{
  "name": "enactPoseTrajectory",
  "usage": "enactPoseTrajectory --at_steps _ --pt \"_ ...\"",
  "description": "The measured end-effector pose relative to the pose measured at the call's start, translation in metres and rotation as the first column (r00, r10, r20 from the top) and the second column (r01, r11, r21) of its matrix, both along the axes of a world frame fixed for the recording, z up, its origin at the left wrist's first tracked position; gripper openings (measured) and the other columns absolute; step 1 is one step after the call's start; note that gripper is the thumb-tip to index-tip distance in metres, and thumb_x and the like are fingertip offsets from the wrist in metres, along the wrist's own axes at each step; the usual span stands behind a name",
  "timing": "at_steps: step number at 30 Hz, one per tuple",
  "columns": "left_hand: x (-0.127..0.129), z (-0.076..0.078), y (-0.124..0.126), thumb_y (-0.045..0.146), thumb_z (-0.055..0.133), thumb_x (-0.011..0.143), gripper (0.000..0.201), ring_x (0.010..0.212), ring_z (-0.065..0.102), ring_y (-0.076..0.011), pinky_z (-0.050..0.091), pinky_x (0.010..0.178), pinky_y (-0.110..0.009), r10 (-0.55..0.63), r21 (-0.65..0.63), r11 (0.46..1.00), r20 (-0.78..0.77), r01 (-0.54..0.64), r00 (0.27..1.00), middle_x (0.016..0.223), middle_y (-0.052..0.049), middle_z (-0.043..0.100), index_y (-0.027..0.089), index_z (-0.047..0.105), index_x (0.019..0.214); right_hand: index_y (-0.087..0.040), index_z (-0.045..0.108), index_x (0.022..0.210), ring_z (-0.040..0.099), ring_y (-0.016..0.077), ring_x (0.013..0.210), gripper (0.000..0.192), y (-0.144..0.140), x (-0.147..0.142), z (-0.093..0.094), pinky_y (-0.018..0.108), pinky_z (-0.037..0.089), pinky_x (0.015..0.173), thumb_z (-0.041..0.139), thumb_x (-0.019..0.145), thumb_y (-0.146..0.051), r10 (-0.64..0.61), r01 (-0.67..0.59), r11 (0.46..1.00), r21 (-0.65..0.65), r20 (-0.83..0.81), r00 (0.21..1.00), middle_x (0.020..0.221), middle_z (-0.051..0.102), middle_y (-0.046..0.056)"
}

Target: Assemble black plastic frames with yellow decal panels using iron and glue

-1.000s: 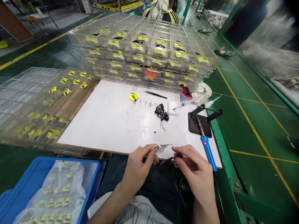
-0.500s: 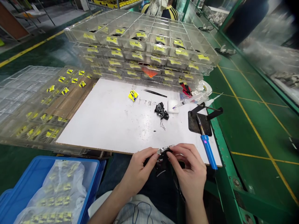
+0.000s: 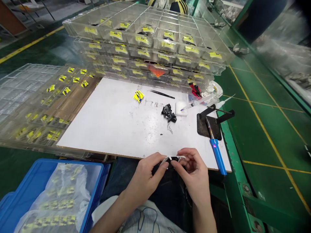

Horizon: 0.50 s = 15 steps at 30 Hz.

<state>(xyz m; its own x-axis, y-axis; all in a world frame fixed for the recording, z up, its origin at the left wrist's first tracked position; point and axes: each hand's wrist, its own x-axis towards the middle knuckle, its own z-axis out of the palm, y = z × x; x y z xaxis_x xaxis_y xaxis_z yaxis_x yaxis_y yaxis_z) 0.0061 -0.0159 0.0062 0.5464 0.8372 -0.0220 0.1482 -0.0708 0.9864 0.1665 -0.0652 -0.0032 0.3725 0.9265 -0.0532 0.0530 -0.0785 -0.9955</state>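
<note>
Both hands, the left hand (image 3: 145, 176) and the right hand (image 3: 194, 176), have fingers (image 3: 165, 164) clamped on a small white part (image 3: 173, 158) between them just off the tabletop (image 3: 116, 126) edge, best kept steady and level.

Our hands (image 3: 173, 171) hide most of the small white part (image 3: 173, 158); the blue bin (image 3: 14, 200) runs off frame.
</note>
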Motion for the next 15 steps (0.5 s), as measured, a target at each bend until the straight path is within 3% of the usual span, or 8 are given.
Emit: enactPoseTrajectory --at_steps 3,7,12,15 --pt "0.0002 0.0 -0.0016 0.024 0.047 0.102 0.027 0.07 0.055 -0.0137 0.039 0.065 -0.025 0.051 0.034 0.998 -0.03 -0.05 0.998 0.076 0.0 0.062 0.018 0.065 0.083 -0.028 0.069 0.097 0.065 0.0069 0.066 0.015 -0.0024 0.0008 0.001 0.013 0.052 0.064 0.079 0.085 -0.028 0.034 -0.032 0.999 0.024 -0.051 0.998 0.087 0.068 -0.004" --pt "-0.0016 0.0027 -0.0021 0.022 0.05 0.1 0.025 0.066 0.056 -0.0127 0.039 0.063 -0.024 0.069 0.07 0.995 -0.027 -0.067 0.997 0.072 0.001 0.062 0.017 0.066 0.081 -0.029 0.072 0.096 0.066 0.0076 0.069 0.01 -0.0038 0.0023 0.0025 0.012 0.051 0.064 0.076 0.088 -0.025 0.037 -0.038 0.996 0.075 0.012 0.999 0.08 0.067 -0.004" --pt "-0.0016 0.003 -0.0019 0.019 0.053 0.097 0.017 0.08 0.064 -0.0147 0.047 0.074 -0.025 0.119 0.061 0.991 0.006 -0.119 0.993 0.089 -0.002 0.072 0.018 0.071 0.098 -0.029 0.071 0.093 0.063 0.008 0.068 0.008 -0.0044 0.0029 0.0025 0.013 0.05 0.063 0.076 0.088 -0.025 0.054 -0.058 0.995 0.084 0.049 0.997 0.077 0.064 -0.005" --pt "-0.0014 0.0036 -0.0024 0.017 0.059 0.093 0.013 0.076 0.061 -0.0142 0.047 0.071 -0.024 0.153 0.058 0.986 0.03 -0.154 0.988 0.087 -0.001 0.072 0.018 0.071 0.098 -0.029 0.07 0.093 0.062 0.0084 0.07 0.009 -0.0057 0.0043 0.0009 0.014 0.05 0.065 0.075 0.089 -0.023 0.086 -0.094 0.99 0.102 0.08 0.993 0.079 0.065 -0.005"
